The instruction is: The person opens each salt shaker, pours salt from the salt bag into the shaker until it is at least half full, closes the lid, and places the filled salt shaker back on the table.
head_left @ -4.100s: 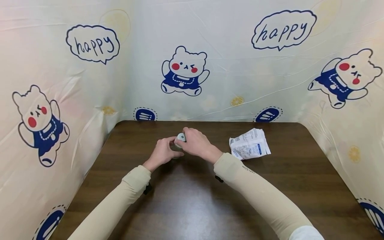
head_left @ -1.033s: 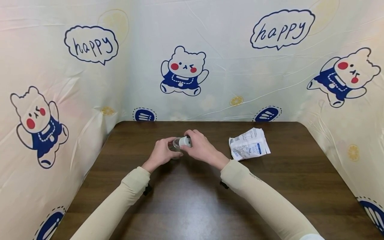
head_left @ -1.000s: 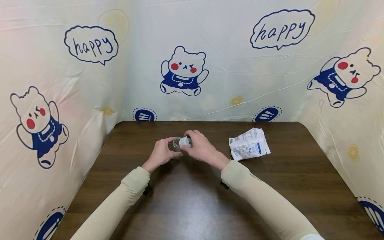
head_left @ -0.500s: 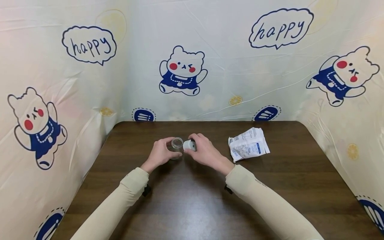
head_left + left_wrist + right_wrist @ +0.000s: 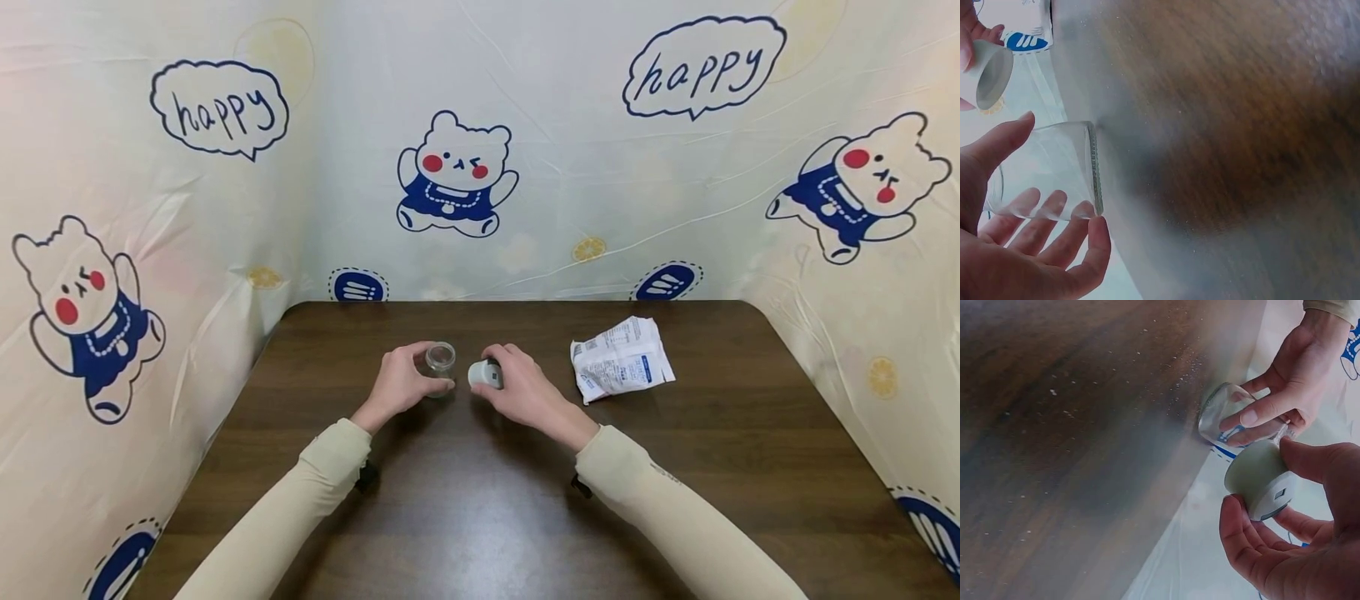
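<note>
A clear glass jar (image 5: 440, 357) stands upright and uncapped on the table. My left hand (image 5: 399, 385) holds it, thumb on one side and fingers curled round the other, as the left wrist view shows of the glass wall (image 5: 1063, 153). To the right, my right hand (image 5: 528, 393) grips a pale grey-green lid (image 5: 484, 374) between thumb and fingers, apart from the jar. In the right wrist view the lid (image 5: 1257, 472) is tilted, with a small dark square mark on its top. Its hollow underside (image 5: 996, 78) faces the jar in the left wrist view.
A white printed packet (image 5: 622, 362) with a blue patch lies on the dark wooden table (image 5: 480, 500), right of my right hand. Cloth walls (image 5: 555, 167) with cartoon bears rise at the back and both sides.
My right hand has lifted the lid off the jar and carried it right, tilting it. The left hand stays at the jar, whose mouth now shows. The packet has not been moved.
</note>
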Available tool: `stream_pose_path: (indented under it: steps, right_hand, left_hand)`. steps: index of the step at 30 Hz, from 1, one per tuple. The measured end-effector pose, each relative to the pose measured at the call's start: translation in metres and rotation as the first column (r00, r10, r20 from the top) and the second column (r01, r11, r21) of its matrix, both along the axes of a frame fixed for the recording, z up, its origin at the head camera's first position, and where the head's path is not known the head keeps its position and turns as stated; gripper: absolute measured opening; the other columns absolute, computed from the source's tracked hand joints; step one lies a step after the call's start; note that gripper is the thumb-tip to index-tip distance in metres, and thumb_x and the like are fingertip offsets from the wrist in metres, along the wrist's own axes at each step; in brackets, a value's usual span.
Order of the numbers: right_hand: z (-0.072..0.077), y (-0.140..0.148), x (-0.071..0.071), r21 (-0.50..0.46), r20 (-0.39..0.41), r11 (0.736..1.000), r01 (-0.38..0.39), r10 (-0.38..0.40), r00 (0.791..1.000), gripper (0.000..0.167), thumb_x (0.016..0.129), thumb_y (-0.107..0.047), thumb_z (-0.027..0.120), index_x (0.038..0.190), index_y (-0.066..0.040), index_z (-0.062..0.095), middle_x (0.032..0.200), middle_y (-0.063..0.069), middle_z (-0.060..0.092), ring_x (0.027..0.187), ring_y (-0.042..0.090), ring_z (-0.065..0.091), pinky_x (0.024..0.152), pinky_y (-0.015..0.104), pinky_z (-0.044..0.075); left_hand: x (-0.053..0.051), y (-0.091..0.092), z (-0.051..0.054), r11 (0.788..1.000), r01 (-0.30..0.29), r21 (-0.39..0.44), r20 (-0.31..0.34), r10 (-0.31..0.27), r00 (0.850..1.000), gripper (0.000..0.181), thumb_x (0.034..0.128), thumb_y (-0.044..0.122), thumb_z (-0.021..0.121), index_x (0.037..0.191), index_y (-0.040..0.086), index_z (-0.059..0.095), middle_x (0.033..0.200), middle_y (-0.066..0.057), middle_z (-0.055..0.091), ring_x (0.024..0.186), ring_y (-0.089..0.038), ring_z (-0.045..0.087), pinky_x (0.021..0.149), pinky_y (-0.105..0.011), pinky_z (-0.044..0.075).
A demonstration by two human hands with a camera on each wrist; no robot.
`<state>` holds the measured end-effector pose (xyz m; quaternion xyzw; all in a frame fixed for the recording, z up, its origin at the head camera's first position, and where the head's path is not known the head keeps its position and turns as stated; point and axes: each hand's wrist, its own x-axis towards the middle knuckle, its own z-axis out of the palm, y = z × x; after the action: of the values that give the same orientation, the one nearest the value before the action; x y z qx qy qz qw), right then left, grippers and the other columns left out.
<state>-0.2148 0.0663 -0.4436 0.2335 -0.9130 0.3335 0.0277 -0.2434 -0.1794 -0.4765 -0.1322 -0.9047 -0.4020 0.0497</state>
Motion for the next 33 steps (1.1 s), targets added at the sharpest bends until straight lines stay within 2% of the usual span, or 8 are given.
stream_pose_path:
  steps: [9,16,24,33]
  right_hand:
    - [-0.006,0.007,0.005,0.016,0.031,1.0,0.012,-0.012,0.999,0.045,0.093,-0.029,0.084,0.128,-0.006,0.065,0.115,0.01,0.064,0.094,0.024,0.061,0.08,0.04,0.052]
    - [-0.012,0.014,0.007,0.015,0.038,1.0,0.017,-0.018,0.999,0.045,0.093,-0.029,0.084,0.128,-0.006,0.065,0.115,0.01,0.065,0.094,0.024,0.062,0.08,0.04,0.052]
    - [-0.015,0.022,0.013,0.01,0.044,1.0,0.027,-0.027,0.999,0.046,0.093,-0.029,0.084,0.128,-0.006,0.066,0.114,0.009,0.064,0.094,0.023,0.061,0.08,0.04,0.052]
    - [-0.02,0.028,0.018,-0.001,0.023,0.999,0.044,-0.044,0.999,0.046,0.09,-0.027,0.087,0.126,-0.007,0.067,0.112,0.009,0.065,0.09,0.023,0.061,0.078,0.039,0.052]
  left_hand:
    - [0.001,-0.001,0.001,1.0,-0.022,0.003,0.012,0.022,1.0,0.057,0.075,0.02,0.098,0.126,0.007,0.074,0.11,-0.005,0.076,0.104,-0.026,0.069,0.091,-0.049,0.054]
    - [0.0,-0.003,0.002,0.999,-0.039,0.001,0.047,0.039,0.998,0.058,0.0755,0.022,0.098,0.127,0.009,0.074,0.114,-0.005,0.076,0.107,-0.026,0.069,0.093,-0.048,0.055]
    - [-0.001,-0.003,0.0,0.997,-0.072,0.006,0.044,0.072,0.996,0.061,0.0741,0.025,0.098,0.128,0.007,0.075,0.116,-0.007,0.076,0.115,-0.03,0.067,0.099,-0.05,0.051]
    - [-0.002,-0.003,-0.002,0.996,-0.085,0.006,0.039,0.085,0.996,0.058,0.074,0.026,0.098,0.124,0.008,0.076,0.113,-0.006,0.077,0.114,-0.03,0.067,0.099,-0.05,0.051]
